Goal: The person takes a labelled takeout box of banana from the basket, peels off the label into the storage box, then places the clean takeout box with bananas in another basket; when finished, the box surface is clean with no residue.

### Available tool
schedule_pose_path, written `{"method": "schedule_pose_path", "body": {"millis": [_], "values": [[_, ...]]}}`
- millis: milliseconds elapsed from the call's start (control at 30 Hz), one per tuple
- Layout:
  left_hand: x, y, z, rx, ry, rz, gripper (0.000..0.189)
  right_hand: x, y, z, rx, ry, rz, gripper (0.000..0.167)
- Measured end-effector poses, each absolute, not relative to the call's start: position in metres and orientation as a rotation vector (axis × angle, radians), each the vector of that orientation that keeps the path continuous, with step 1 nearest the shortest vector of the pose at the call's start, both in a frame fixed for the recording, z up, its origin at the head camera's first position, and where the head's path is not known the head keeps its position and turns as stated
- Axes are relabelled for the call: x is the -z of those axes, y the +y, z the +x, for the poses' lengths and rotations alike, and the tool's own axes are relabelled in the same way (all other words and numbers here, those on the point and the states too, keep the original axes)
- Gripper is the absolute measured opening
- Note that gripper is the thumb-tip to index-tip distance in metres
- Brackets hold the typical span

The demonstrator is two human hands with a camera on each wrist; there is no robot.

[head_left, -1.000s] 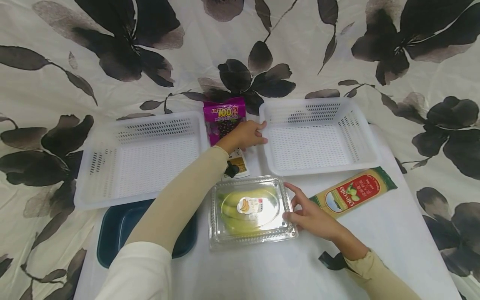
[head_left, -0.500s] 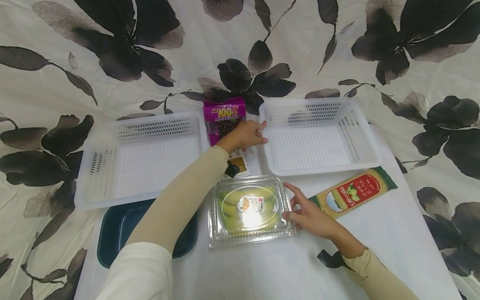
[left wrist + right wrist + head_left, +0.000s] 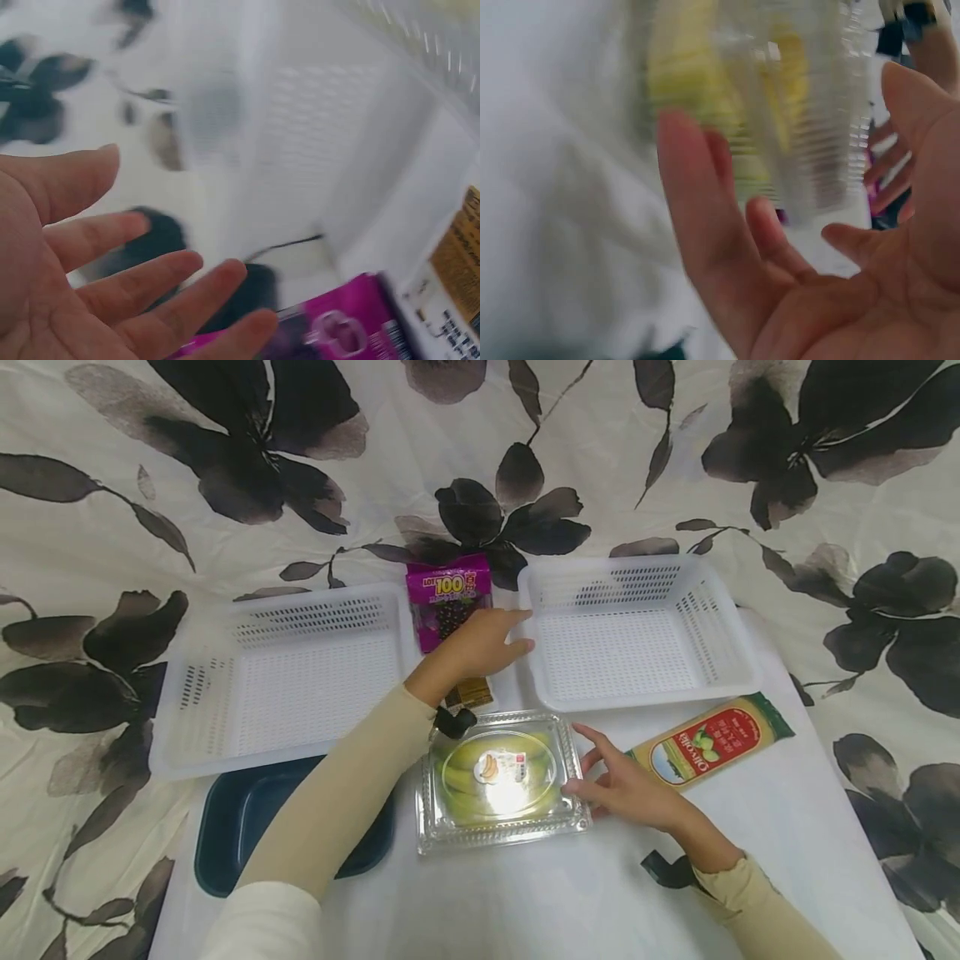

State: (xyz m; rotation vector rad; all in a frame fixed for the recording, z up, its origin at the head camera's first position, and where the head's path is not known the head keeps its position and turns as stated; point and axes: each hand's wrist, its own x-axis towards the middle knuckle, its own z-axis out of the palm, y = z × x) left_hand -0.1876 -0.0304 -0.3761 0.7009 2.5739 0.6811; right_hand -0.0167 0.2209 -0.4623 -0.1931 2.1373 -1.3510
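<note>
A clear plastic box of bananas [image 3: 498,781] lies flat on the white table in front of me. My right hand [image 3: 626,789] is at its right edge, thumb and fingers spread around that side. In the right wrist view the fingers look loosely bent, not clasping the box. My left hand [image 3: 489,642] hovers over the gap between two baskets, its fingertips close to the left rim of the right white basket [image 3: 555,703]. The left wrist view shows its fingers spread, holding nothing. Beneath it lie a purple bag [image 3: 448,583] and a brown-and-white packet [image 3: 471,693], both partly covered.
Another white basket [image 3: 225,764] stands on the left. A dark blue tray [image 3: 217,852] sits in front of it, partly hidden by my left forearm. The green-and-gold Olivoila packet [image 3: 708,742] lies slanted right of the bananas. Flowered cloth [image 3: 480,435] hangs behind.
The banana box has shifted slightly left and settled under my right hand, whose fingers have since eased outward. My left hand has drawn back a little toward me, its fingers straightening.
</note>
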Motion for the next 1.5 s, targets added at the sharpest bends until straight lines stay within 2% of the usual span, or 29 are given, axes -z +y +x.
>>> {"method": "schedule_pose_path", "body": {"millis": [100,233,433,667,933,1500], "values": [[0.362,-0.050,-0.158,-0.752,2.609,0.759,0.054,0.452,0.221,-0.022,1.228,2.382,-0.306,0.088],[0.356,-0.082,-0.117,-0.911,2.635,0.692,0.053,0.433,0.214,-0.032,1.036,2.696,-0.463,0.072],[0.376,-0.120,-0.065,-0.974,2.743,0.588,0.054,0.407,0.194,-0.055,0.968,2.745,-0.725,0.040],[0.408,-0.132,-0.023,-1.062,2.814,0.569,0.056,0.398,0.161,-0.086,0.867,2.524,-1.018,0.026],[0.435,-0.129,-0.003,-1.018,2.890,0.605,0.060,0.403,0.124,-0.105,0.775,2.313,-1.241,0.018],[0.454,-0.131,0.007,-0.999,2.932,0.605,0.068,0.413,0.100,-0.115,0.679,2.285,-1.256,0.012]]}}
